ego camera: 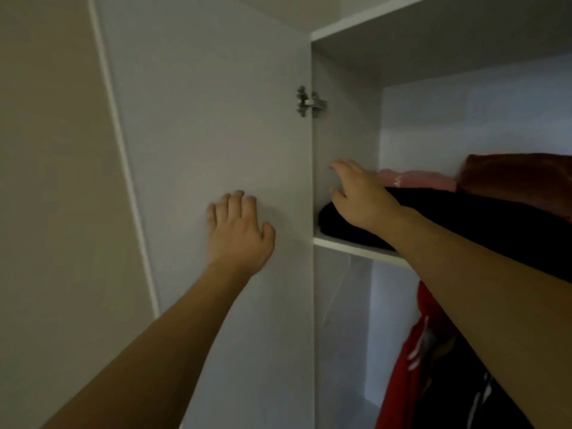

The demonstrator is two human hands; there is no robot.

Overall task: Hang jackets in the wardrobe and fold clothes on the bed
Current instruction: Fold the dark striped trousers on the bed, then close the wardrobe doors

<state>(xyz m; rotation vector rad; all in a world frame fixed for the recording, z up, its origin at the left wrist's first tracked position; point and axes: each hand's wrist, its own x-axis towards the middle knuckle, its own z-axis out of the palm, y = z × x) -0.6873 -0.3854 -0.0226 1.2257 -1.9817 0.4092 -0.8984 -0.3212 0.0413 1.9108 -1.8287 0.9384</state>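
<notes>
White wardrobe stood open; flat left hand braced the white door, spread empty right hand hovered nearer, over the folded black garment lying lengthwise along the shelf.

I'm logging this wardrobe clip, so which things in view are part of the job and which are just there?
Job: left hand on wardrobe door; right hand over black garment on shelf; hanging red jacket.
Just there: pink clothes, dark red bundle, hinge.

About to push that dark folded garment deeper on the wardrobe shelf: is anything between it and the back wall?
Yes. Behind the black folded garment, under the right hand, lies a pink folded cloth, with a dark red-brown bundle to its right. Both sit between it and the white shelf's back wall. The left hand rests on the white door.
</notes>
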